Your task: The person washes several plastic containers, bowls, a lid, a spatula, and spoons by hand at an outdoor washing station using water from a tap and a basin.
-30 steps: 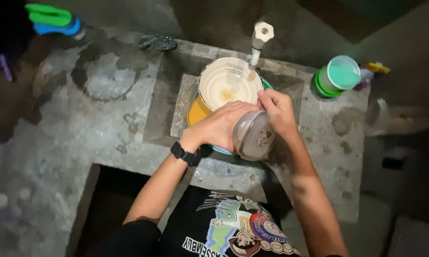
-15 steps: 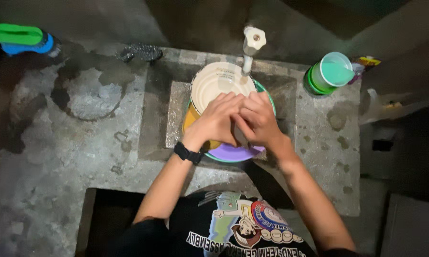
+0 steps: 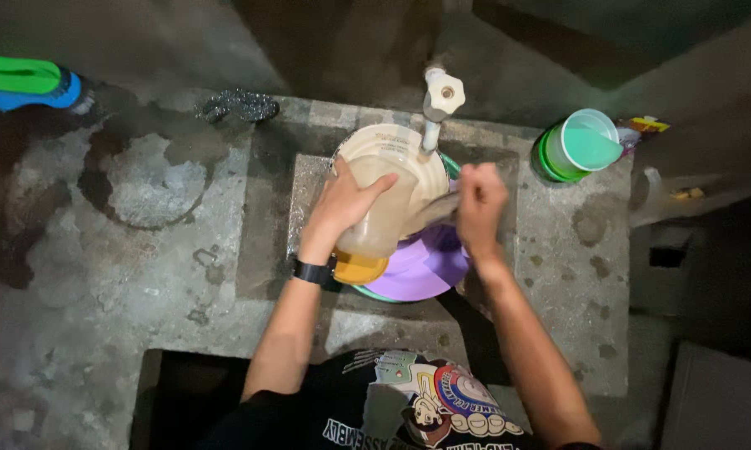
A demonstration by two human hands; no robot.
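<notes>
Concrete sink: left hand gripping clear jar, green cup right.

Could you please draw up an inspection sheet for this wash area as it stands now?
Surface: rough, damp concrete slab with a recessed basin.
Job's things: translucent cup under the tap; stacked cream bowl and purple plate in the basin.
Clutter: green cup, metal scourer, green-and-blue brush.
Grips: left hand holds the cup; right hand is closed on something blurred at its mouth.
Cables: nothing seen.
Surroundings: dark; details unclear.
</notes>
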